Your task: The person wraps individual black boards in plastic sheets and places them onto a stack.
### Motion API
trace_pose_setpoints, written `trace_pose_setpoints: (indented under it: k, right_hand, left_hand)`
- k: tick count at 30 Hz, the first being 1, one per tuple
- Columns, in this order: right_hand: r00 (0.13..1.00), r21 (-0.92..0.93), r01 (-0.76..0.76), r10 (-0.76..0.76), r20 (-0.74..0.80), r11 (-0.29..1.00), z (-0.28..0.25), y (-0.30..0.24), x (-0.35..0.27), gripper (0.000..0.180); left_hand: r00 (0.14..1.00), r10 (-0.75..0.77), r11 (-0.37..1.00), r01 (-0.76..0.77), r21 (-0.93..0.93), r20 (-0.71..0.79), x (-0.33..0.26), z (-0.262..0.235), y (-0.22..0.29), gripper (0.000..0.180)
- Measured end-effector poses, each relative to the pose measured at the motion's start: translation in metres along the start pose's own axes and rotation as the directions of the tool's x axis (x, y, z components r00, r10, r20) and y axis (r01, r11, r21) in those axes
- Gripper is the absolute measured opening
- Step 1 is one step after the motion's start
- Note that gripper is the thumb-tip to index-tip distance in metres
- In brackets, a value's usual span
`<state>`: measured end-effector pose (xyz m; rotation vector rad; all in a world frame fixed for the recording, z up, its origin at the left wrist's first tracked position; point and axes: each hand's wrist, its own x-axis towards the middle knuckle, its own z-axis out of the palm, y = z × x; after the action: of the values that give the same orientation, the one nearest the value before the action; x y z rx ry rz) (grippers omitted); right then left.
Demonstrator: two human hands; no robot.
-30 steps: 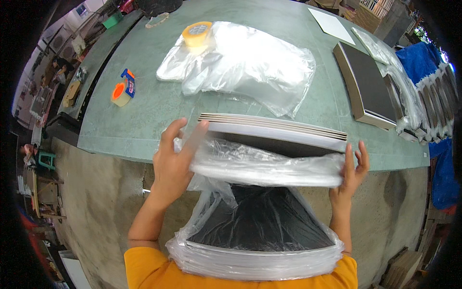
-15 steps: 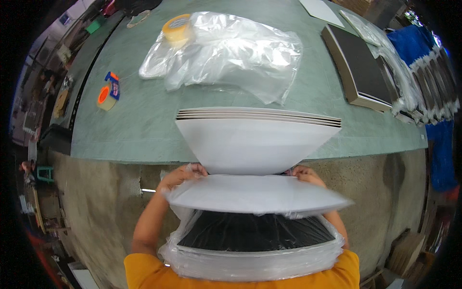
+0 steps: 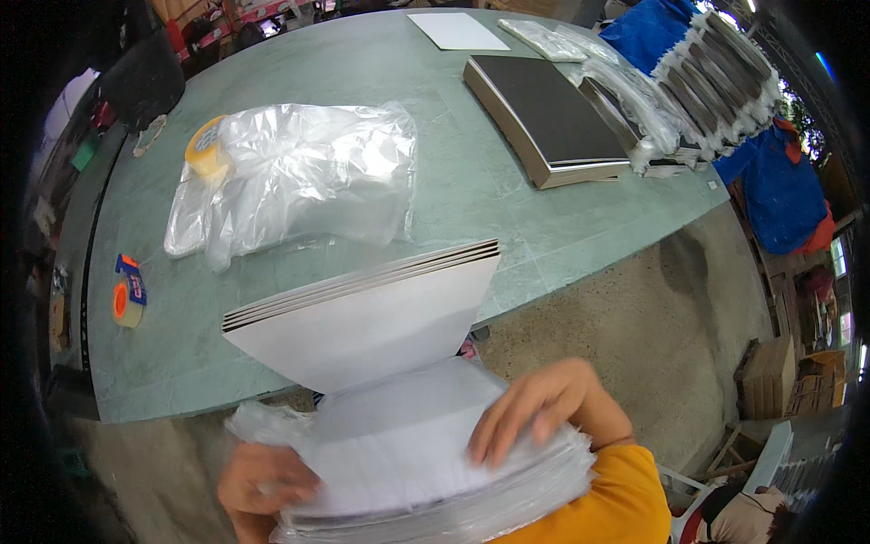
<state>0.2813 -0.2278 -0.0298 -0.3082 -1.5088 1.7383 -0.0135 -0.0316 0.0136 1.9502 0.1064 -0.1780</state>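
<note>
A stack of flat boards in clear plastic (image 3: pixel 435 521) lies against my body, its top one showing white (image 3: pixel 399 444). My right hand (image 3: pixel 535 408) is over the right part of that white face, fingers apart and bent downward, gripping nothing I can see. At the stack's left edge, by crumpled plastic film (image 3: pixel 272 426), is my left hand (image 3: pixel 267 476); its fingers are smeared by motion. Just beyond the stack, several white boards (image 3: pixel 381 326) stand together, tilted at the near edge of the table. Their lower ends are hidden behind the wrapped stack.
On the green table (image 3: pixel 435 199) lie clear plastic bags (image 3: pixel 317 177) with a tape roll (image 3: pixel 207 150) on them. A tape dispenser (image 3: pixel 130 292) is at left. A black-topped board stack (image 3: pixel 548 113), wrapped packs (image 3: pixel 716 82) and a white sheet (image 3: pixel 458 31) lie farther back.
The view has swung right. The wrapped white board has come down onto the stack by my body. Both hands have moved from beneath its far edge to its sides.
</note>
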Motion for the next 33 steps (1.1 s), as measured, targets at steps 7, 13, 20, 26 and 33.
trace_pose_setpoints:
  k: [7,13,20,26,33]
  right_hand:
    - [0.677,-0.351,-0.736,0.63,-0.381,0.579,-0.045,0.187,-0.027,0.053]
    - [0.583,-0.471,-0.785,0.735,-0.345,0.402,-0.046,0.123,0.036,0.057]
    - [0.731,-0.146,-0.217,0.061,-0.68,0.965,-0.019,0.03,0.097,0.028]
    - [0.872,-0.139,-0.453,0.404,-0.277,0.881,-0.029,0.05,0.061,0.03]
    - [0.782,-0.242,-0.281,0.075,-0.618,0.929,-0.02,0.035,0.08,0.032]
  left_hand:
    - [0.934,-0.351,0.934,0.355,0.047,-0.072,0.072,0.094,-0.157,0.017]
    - [0.968,-0.158,0.978,0.18,0.1,-0.197,0.092,0.066,-0.11,0.024]
    - [0.833,0.184,0.916,-0.338,-0.217,-0.523,0.085,0.02,-0.003,0.042]
    - [0.629,-0.127,0.898,-0.256,-0.359,-0.767,0.06,-0.003,-0.009,0.049]
    - [0.771,-0.075,0.987,-0.035,-0.16,-0.632,0.072,0.013,-0.006,0.025]
